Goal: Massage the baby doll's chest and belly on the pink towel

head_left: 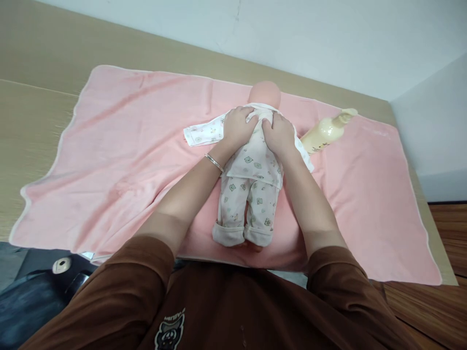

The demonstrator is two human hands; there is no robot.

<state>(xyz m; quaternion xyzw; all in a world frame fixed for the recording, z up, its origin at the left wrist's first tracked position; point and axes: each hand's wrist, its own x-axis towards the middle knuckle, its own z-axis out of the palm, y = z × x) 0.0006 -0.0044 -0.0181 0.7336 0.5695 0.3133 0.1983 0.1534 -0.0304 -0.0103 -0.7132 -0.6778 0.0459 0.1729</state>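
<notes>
A baby doll (251, 194) lies on its back on a pink towel (120, 160), head (265, 92) away from me, dressed in a white printed top and trousers. My left hand (237, 127) rests on the doll's left chest, fingers curled into the top's fabric near the collar. My right hand (280, 135) lies beside it on the other side of the chest, fingers likewise gripping the fabric. One empty sleeve (202, 133) of the top lies flat to the left.
A cream pump bottle (326, 133) lies on its side on the towel just right of the doll. The towel covers a wooden table (32, 121) set against a white wall. A dark bag (32, 296) sits at lower left.
</notes>
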